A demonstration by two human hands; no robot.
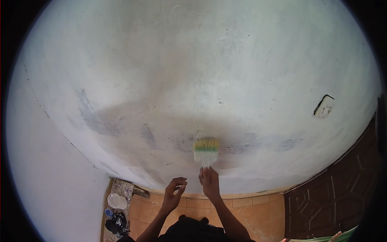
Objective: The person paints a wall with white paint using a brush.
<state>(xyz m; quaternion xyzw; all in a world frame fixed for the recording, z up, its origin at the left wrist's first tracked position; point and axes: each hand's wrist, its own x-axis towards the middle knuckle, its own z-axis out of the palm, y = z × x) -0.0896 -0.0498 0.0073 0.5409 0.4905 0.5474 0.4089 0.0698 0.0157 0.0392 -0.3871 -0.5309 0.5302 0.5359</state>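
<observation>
My right hand (210, 183) is closed around the handle of a wide paintbrush (206, 151). Its bristles point up, yellow at the tips and green lower down, above a whitish body. The bristle end overlaps the lower part of a pale, patchy wall (242, 72), where dark smudges and scuffs show on both sides of the brush. To the left, my left hand (173, 193) is raised in front of the wall's base. Its fingers are loosely curled, with a gap to the thumb and nothing between them.
A white switch plate (324, 107) sits on the wall at right, above a dark panelled door (330, 193). At lower left, a paint-spattered bench (123, 187) bears a white round container (117, 201), a blue cup (108, 212) and a dark cloth (117, 224). Orange tiles (258, 218) cover the floor.
</observation>
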